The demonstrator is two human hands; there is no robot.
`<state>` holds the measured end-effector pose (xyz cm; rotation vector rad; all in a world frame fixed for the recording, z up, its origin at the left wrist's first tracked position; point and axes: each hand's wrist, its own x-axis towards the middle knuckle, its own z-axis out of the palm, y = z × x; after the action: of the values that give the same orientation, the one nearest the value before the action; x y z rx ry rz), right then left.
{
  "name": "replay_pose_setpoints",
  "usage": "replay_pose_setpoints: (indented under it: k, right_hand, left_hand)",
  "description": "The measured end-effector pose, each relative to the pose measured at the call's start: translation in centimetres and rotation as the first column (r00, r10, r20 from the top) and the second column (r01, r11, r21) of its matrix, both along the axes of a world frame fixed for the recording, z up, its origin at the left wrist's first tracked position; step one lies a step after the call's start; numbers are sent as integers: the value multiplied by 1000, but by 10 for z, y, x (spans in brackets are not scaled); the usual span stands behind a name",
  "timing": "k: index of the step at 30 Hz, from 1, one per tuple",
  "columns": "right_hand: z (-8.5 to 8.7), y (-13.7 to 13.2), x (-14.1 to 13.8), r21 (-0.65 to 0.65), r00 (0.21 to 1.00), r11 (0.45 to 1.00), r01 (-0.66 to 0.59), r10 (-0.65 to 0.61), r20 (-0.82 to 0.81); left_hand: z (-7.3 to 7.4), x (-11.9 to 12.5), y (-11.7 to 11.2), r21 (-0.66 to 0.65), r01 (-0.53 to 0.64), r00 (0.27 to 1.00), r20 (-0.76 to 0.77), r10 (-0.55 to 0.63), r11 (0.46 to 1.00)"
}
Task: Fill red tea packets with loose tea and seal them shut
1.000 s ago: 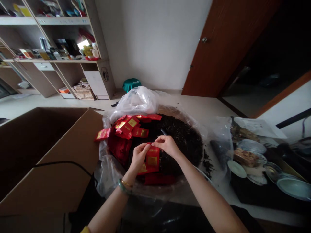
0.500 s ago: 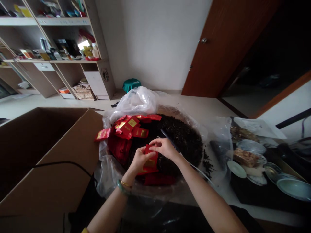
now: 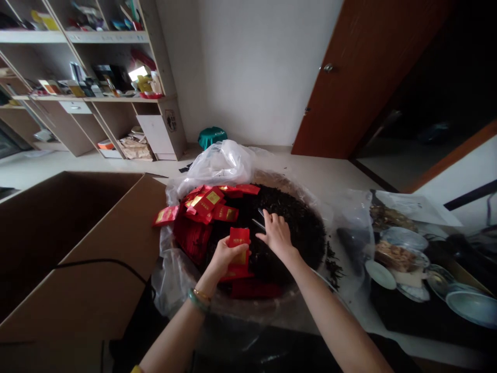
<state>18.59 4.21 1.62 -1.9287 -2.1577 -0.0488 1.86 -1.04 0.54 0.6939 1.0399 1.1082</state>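
My left hand (image 3: 224, 256) is closed on a small red packet (image 3: 239, 237) with gold print, held upright with the thumb across its front. More red packets lie just below it. To its right, my right hand (image 3: 277, 235) is over a dark two-armed tool (image 3: 259, 224), its thumb and fingers apart; whether they touch the tool is unclear. The tool's two tips stick out past the fingers, and the rest is hidden under the hand. Beneath both hands is a heap of dark loose leaves (image 3: 298, 223) in a plastic-lined round container (image 3: 171, 269).
Several red packets (image 3: 209, 201) are piled at the container's left side. A large open cardboard box (image 3: 116, 233) stands left, with a black cable over its edge. Bowls and lids (image 3: 471, 305) sit on a dark surface at right. Behind are shelves (image 3: 104, 37) and a brown door (image 3: 349, 93).
My right hand has let go of the red packet and moved up and right, onto the dark tool. My left hand keeps the packet, whose front now shows more.
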Motion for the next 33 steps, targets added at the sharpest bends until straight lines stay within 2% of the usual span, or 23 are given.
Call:
replay_pose_setpoints:
  k: [3,9,16,25,30,33]
  right_hand:
    - [-10,1,0,-101,988,994,40,-25,149]
    - [-8,4,3,-101,991,994,40,-27,131]
    - [-5,2,6,-153,983,988,20,9,185]
    - [2,-4,2,-329,983,937,-116,156,100]
    - [-6,-3,-3,-310,993,948,-71,97,71]
    - [-5,3,3,-246,993,965,-86,65,-94]
  left_hand:
    - [1,-3,2,9,-14,1000,-11,14,1000]
    - [2,-9,6,26,-12,999,-51,13,1000]
    - [4,-12,8,28,6,1000,-25,-6,1000]
    - [8,-13,8,27,-7,1000,-26,8,1000]
    - [10,-16,8,35,-10,999,-41,12,999]
    - [10,-19,8,52,-9,999,-42,11,999]
